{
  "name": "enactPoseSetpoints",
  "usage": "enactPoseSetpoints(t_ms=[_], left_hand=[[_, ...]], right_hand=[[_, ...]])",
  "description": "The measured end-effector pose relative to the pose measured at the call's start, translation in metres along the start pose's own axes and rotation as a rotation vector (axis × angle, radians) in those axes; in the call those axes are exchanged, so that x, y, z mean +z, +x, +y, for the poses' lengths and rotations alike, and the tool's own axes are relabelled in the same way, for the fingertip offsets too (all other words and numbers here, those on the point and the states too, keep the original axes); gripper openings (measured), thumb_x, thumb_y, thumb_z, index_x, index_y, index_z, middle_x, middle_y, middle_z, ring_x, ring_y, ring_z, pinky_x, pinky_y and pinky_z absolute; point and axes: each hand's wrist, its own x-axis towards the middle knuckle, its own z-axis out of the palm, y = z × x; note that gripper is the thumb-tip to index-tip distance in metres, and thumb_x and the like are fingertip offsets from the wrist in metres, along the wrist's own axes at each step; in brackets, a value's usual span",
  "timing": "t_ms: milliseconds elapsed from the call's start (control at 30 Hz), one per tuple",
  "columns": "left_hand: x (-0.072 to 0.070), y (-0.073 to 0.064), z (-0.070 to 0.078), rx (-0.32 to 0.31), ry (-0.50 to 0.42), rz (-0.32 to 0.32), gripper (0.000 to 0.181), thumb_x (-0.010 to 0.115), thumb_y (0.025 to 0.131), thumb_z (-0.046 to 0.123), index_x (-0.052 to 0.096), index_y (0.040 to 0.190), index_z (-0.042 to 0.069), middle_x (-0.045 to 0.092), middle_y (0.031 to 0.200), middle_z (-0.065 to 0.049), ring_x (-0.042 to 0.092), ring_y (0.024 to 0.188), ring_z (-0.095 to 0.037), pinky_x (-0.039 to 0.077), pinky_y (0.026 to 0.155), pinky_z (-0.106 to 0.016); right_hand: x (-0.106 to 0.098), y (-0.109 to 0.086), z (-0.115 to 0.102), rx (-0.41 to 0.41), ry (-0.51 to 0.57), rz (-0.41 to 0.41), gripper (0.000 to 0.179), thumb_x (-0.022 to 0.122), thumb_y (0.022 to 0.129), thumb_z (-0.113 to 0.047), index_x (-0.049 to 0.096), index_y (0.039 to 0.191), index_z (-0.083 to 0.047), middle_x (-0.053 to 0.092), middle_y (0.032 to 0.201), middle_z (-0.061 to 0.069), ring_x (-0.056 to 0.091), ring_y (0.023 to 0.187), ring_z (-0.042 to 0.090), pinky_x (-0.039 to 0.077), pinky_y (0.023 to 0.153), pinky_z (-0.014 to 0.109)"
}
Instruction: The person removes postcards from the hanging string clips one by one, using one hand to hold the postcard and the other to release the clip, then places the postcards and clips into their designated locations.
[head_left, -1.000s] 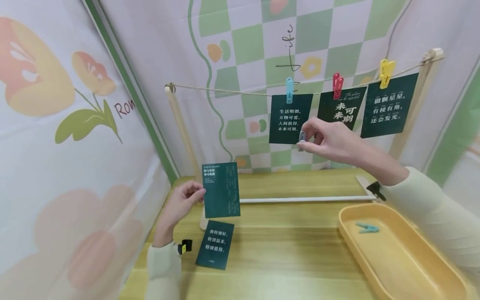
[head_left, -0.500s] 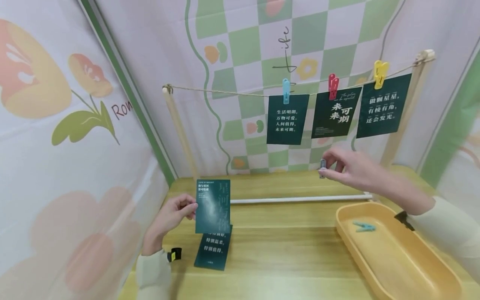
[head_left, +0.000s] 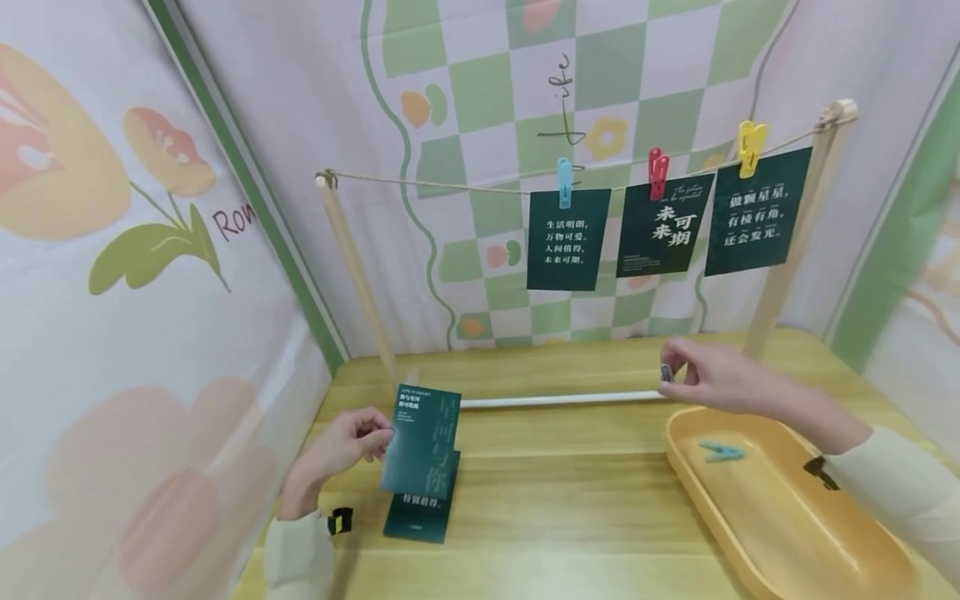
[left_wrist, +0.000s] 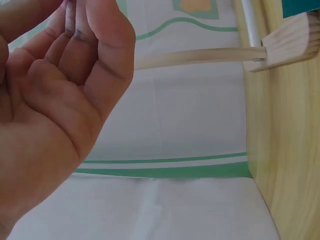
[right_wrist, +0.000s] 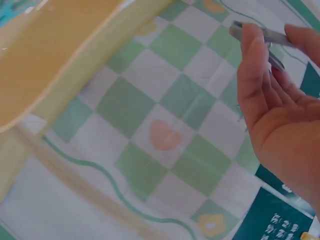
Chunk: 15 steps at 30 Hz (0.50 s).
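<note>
My left hand [head_left: 341,446] pinches the left edge of a dark green printed card [head_left: 422,442], held upright over a second green card [head_left: 415,523] that lies on the table and is partly hidden. To the right, my right hand [head_left: 712,379] is raised near the tray's far end, with a grey clothespin [right_wrist: 274,37] between thumb and fingertips. Three green cards hang from a string [head_left: 427,183] behind: the left one [head_left: 567,242] by a blue clothespin [head_left: 565,183], the middle one [head_left: 663,229] by a red clothespin [head_left: 658,173], the right one [head_left: 757,212] by a yellow clothespin [head_left: 751,148].
A yellow tray [head_left: 720,533] stands at the right with a teal clothespin [head_left: 722,452] in it. The string runs between a left wooden post [head_left: 356,275] and a right post [head_left: 798,233]. A white rod [head_left: 558,400] joins the posts low down, above the wooden table [head_left: 555,500].
My right hand, carrying the grey clothespin, has moved down and right, away from the hanging cards. My left hand has lowered its card, which now overlaps the card on the table in view.
</note>
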Motion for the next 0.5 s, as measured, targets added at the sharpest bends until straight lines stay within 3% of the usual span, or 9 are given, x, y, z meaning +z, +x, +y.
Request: enactPoseSetpoints(t_ms=[200,367,500], left_hand=[[0.001,-0.007,-0.009,-0.043,-0.037,-0.051,0.014,0.06,0.097,0.01,0.061,0.095,-0.003,0.065,0.078,-0.018,0.064,0.065,-0.021,0.058,0.062,-0.037],[0.002,-0.011,-0.016,-0.091,-0.077,-0.107,0.015,0.06,0.096,0.008,0.06,0.094,-0.006,0.066,0.076,-0.015,0.066,0.065,-0.026,0.059,0.062,-0.038],[0.001,-0.011,-0.022,-0.124,-0.104,-0.15,0.016,0.059,0.097,0.008,0.06,0.096,-0.008,0.067,0.076,-0.011,0.067,0.067,-0.028,0.059,0.065,-0.046]], right_hand=[[0.008,-0.009,0.018,-0.045,-0.001,-0.091,0.025,0.077,0.083,-0.021,0.053,0.087,-0.015,0.057,0.077,-0.01,0.049,0.066,-0.004,0.047,0.056,0.02],[0.017,-0.021,0.033,0.004,0.098,-0.267,0.025,0.074,0.087,-0.02,0.05,0.089,-0.012,0.057,0.075,-0.008,0.052,0.058,-0.002,0.047,0.049,0.021],[0.028,-0.033,0.042,0.082,0.153,-0.417,0.027,0.073,0.086,-0.018,0.048,0.087,-0.011,0.053,0.069,-0.007,0.051,0.053,0.001,0.042,0.044,0.018]])
